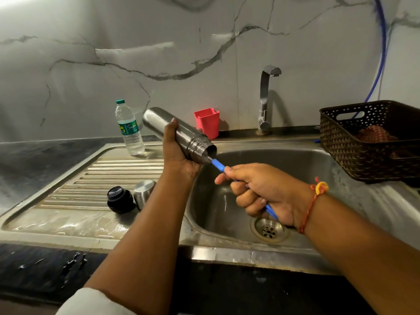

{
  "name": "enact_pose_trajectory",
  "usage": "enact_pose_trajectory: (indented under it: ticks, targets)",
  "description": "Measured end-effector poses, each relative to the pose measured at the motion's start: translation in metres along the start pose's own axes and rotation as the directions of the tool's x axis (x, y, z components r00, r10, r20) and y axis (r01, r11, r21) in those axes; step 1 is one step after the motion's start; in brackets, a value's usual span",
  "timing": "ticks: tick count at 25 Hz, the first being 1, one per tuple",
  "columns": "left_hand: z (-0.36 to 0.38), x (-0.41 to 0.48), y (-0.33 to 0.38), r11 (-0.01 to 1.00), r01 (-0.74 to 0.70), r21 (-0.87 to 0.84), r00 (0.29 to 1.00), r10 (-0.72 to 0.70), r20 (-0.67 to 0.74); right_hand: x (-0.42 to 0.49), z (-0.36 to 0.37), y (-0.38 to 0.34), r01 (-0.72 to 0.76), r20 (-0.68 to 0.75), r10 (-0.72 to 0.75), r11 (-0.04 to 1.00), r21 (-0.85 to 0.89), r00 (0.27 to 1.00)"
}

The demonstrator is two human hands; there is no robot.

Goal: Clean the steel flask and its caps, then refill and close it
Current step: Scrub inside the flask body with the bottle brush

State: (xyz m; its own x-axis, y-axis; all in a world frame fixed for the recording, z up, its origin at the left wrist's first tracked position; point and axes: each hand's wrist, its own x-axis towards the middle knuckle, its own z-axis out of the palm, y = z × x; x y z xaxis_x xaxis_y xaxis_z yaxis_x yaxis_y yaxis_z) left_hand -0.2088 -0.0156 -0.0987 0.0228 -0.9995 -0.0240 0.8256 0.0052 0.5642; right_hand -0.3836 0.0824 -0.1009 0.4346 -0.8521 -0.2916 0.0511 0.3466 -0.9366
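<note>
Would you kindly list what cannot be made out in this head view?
Head view:
1. Brush head: hidden inside the steel flask; only its blue handle shows.
2. Flask interior: mouth too dark to judge.
3. Handle's middle: covered by the right hand.
4. Steel cap: partly behind the left forearm.
5. Basket: cut by the right edge; contents unclear behind its wall.

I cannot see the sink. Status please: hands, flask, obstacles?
Left hand grips steel flask, mouth over sink. Right hand grips blue brush handle, tip inside flask. Black cap and steel cap off, on drainboard. Nothing blocking.
</note>
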Motion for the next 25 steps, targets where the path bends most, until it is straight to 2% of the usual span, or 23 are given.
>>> enact_pose_trajectory:
  ticks: [3,7,13,16,19,22,25]
  targets:
    - [-0.0009,0.0018,-0.0020,1.000,-0.010,-0.019,1.000,0.010,0.009,0.0000,-0.0060,-0.0028,-0.086,0.083,0.079,0.993,0.079,0.993]
    - [-0.0002,0.0027,0.0007,0.999,-0.008,-0.035,0.999,0.010,0.053,0.0007,-0.0030,-0.0021,-0.215,0.233,0.142,0.922,0.323,0.962]
    - [-0.0015,0.0046,-0.0009,1.000,-0.009,-0.029,0.991,0.013,0.130,-0.0035,-0.0068,-0.0024,-0.310,0.375,0.146,0.851,0.424,0.915]
    - [-0.0006,0.0035,-0.0010,0.998,-0.009,-0.054,0.991,0.017,0.134,-0.0023,-0.0074,-0.0023,-0.328,0.406,0.163,0.865,0.379,0.899]
    - [-0.0003,0.0003,-0.0008,1.000,-0.022,-0.010,0.990,0.023,0.136,-0.0040,-0.0066,-0.0034,-0.309,0.376,0.167,0.882,0.357,0.911]
    - [-0.0003,0.0027,0.0045,0.998,-0.034,-0.054,0.994,0.039,0.105,-0.0039,-0.0080,-0.0044,-0.284,0.316,0.191,0.916,0.284,0.929]
    - [0.0047,-0.0028,-0.0050,0.999,0.016,0.043,0.997,-0.020,0.074,-0.0004,-0.0053,-0.0048,-0.206,0.178,0.173,0.960,0.187,0.969]
